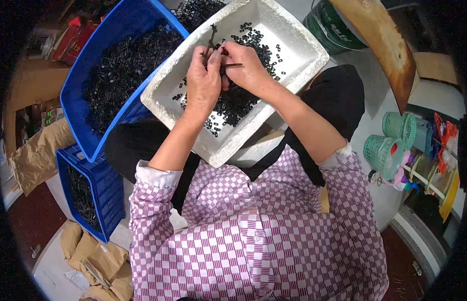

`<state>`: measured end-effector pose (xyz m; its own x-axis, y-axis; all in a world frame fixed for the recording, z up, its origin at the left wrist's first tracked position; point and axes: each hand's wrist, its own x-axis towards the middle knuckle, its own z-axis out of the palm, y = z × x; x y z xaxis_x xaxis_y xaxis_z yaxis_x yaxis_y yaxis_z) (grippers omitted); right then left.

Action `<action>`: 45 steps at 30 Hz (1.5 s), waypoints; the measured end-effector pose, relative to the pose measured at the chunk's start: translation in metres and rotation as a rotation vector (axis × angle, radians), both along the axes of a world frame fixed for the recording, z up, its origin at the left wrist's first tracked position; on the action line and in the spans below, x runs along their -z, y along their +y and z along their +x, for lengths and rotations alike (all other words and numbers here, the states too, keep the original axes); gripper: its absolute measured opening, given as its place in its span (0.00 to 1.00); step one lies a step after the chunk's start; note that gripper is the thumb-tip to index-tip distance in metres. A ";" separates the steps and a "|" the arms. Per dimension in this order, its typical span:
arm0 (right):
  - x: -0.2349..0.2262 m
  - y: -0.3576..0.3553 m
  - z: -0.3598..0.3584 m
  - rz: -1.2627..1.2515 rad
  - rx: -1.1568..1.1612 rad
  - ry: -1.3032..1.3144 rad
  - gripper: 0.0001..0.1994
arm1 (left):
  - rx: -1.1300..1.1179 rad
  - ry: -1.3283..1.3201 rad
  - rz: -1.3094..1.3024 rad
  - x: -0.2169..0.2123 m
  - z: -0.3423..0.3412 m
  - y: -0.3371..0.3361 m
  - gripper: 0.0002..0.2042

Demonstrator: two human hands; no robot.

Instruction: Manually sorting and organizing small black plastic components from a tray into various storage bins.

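Both hands are up over the white foam tray (303, 42), close together and touching at the thumbs. The left hand (203, 83) is curled, its fingers pinched on a thin dark metal strip (211, 37) that stands up and out past the knuckles. The right hand (248, 67) is closed too, pinching a slim dark rod (233, 65) that lies level, pointing back toward the left hand — the two pieces meet just between the thumbs. Beneath them, a heap of small black parts (238, 103) sits on the tray's floor, strays scattered toward the rim. To the left, touching the tray, a tilted blue crate (78, 85) full of dark pieces; a second blue crate (105, 185) lower down.
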<state>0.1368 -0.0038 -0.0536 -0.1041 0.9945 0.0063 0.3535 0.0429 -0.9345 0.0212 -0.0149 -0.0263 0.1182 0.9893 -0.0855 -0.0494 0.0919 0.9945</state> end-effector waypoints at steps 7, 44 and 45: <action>0.023 0.027 0.023 0.024 0.153 -0.223 0.04 | 0.035 0.044 0.052 -0.020 0.005 -0.017 0.07; -0.004 -0.002 0.002 0.015 -0.042 -0.152 0.06 | -0.129 -0.180 -0.026 -0.002 -0.005 0.014 0.07; 0.001 -0.001 0.001 0.016 -0.040 -0.151 0.06 | -0.132 -0.166 0.015 0.000 -0.002 0.011 0.07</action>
<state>0.1375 -0.0048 -0.0543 -0.1443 0.9895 0.0039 0.4881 0.0746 -0.8696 0.0187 -0.0038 -0.0265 -0.0010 0.9981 -0.0609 -0.2232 0.0591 0.9730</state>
